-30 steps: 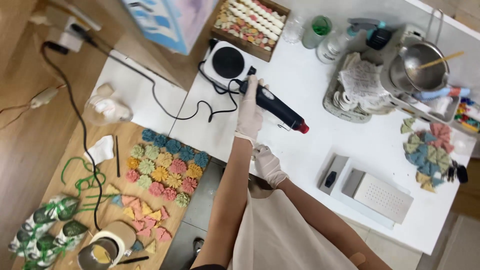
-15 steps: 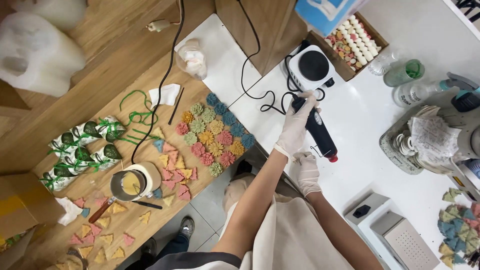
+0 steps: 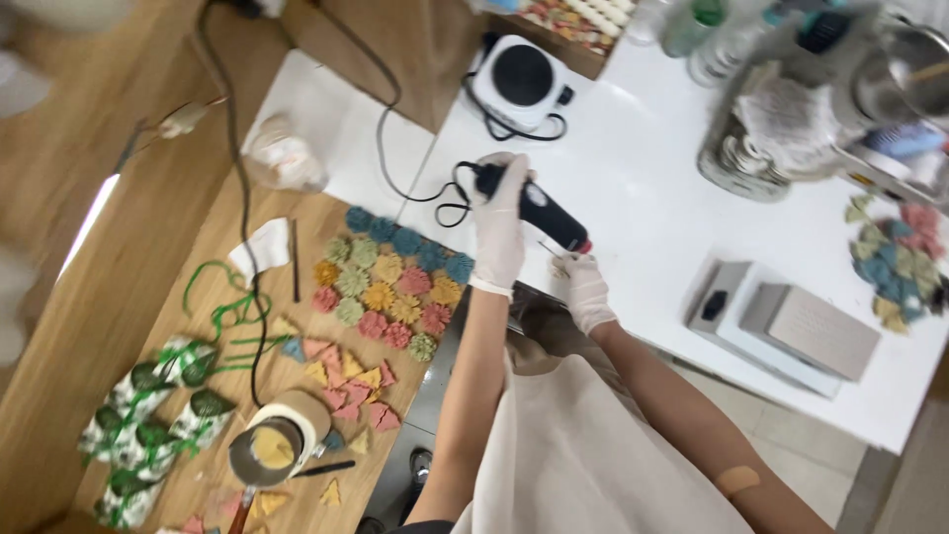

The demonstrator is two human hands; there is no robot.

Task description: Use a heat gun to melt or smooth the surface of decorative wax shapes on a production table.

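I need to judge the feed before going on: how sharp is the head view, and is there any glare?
Head view: motion-blurred overall, worst along the top right, where the pot and bottles smear. The left hand on the black tool and the right hand are soft but readable. The white table is bright, not blown out. A glare streak crosses the wood floor at left.

White gloves are covering both hands, the left hand (image 3: 499, 222) and right hand (image 3: 585, 289). The glue gun (image 3: 534, 206) is showing black with a red tip, the desk (image 3: 652, 208) white, flower shapes (image 3: 390, 287) pink, yellow, green, teal.
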